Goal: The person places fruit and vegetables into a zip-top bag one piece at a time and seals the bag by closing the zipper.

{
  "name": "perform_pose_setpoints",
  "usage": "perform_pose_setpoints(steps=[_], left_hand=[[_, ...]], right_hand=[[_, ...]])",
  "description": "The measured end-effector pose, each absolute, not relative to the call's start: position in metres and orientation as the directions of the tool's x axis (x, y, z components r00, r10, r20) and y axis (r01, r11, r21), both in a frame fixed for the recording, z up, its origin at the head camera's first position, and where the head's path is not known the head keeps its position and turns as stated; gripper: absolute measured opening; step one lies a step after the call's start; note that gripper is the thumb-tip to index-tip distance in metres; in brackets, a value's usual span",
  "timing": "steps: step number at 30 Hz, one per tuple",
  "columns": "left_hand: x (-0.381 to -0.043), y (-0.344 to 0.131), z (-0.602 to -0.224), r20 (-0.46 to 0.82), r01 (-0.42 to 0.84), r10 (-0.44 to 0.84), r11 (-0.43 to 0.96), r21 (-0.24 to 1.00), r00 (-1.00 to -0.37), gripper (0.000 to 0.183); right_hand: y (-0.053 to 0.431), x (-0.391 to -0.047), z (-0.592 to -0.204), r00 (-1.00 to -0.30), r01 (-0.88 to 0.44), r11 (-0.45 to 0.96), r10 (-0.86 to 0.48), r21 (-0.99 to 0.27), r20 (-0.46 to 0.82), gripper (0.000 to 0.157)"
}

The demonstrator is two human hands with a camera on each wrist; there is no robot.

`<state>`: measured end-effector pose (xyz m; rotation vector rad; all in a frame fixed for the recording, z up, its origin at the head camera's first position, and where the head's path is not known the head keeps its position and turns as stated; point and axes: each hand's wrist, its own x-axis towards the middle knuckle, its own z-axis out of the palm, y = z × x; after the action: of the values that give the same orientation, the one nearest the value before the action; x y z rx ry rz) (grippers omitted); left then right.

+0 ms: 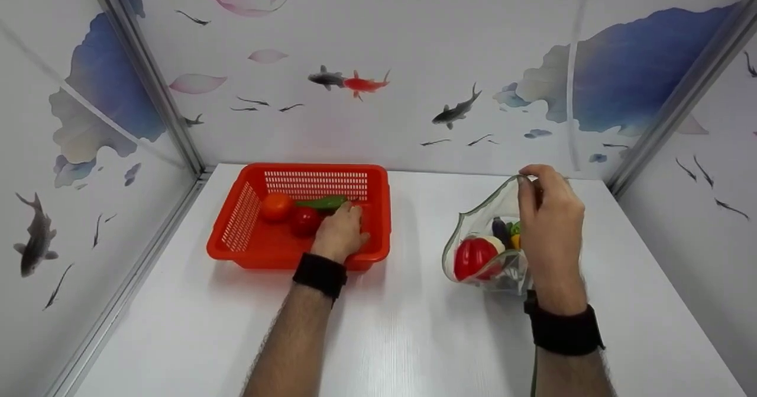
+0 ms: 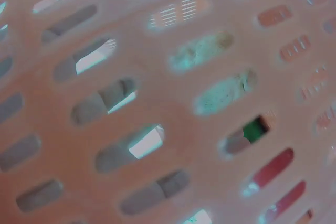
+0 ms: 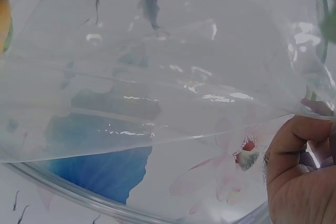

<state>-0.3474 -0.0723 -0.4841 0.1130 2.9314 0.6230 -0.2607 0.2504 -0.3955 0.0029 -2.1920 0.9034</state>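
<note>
My left hand (image 1: 342, 231) reaches into a red plastic basket (image 1: 298, 264), over its right side. Its fingertips are close to a long green vegetable (image 1: 325, 203); whether they hold anything is hidden. Left of the hand lie a round red fruit or vegetable (image 1: 304, 221) and an orange one (image 1: 277, 207). My right hand (image 1: 553, 225) pinches the upper rim of a see-through bag (image 1: 452, 252) with green edging, whose mouth gapes toward the left. Inside the bag are a red bell pepper (image 1: 473, 259), a dark purple eggplant-like piece (image 1: 500, 229), and white, green and yellow pieces.
Both basket and bag stand on a white table (image 1: 408, 326). Printed panels with fish and petals rise behind it (image 1: 378, 125) and at both sides. In the left wrist view the slotted basket wall (image 2: 168, 103) fills the picture, blocking the hand.
</note>
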Motion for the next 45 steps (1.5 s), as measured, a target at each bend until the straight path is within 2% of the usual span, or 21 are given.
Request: perform_pose_setpoints(steps=[5,10,16,25,34,45], left_hand=[[-0.35,-0.075,-0.482,-0.117,0.056,0.114,0.909,0.413,-0.987,0.069],[-0.35,-0.079,-0.476,-0.175,0.031,0.113,0.909,0.416,-0.978,0.063],[-0.347,-0.083,-0.47,-0.235,-0.006,0.11,0.896,0.444,-0.966,0.065],[-0.35,-0.089,-0.473,-0.195,0.039,0.13,0.91,0.413,-0.972,0.062],[-0.35,-0.089,-0.463,-0.125,0.052,0.121,0.891,0.45,-0.985,0.076],[-0.331,-0.075,-0.438,0.068,0.254,0.255,0.827,0.501,-0.964,0.07]], right_hand=[[0.25,-0.26,-0.393,-0.722,-0.265,0.75,0.261,-0.606,0.64,0.021],[0.25,-0.26,-0.393,-0.726,-0.262,0.753,0.259,-0.604,0.637,0.02],[0.251,-0.26,-0.393,-0.727,-0.261,0.75,0.261,-0.607,0.635,0.02],[0.252,-0.259,-0.394,-0.725,-0.269,0.75,0.255,-0.604,0.64,0.019],[0.252,-0.258,-0.394,-0.733,-0.259,0.745,0.263,-0.615,0.627,0.02],[0.253,-0.259,-0.394,-0.715,-0.25,0.766,0.266,-0.592,0.647,0.02]])
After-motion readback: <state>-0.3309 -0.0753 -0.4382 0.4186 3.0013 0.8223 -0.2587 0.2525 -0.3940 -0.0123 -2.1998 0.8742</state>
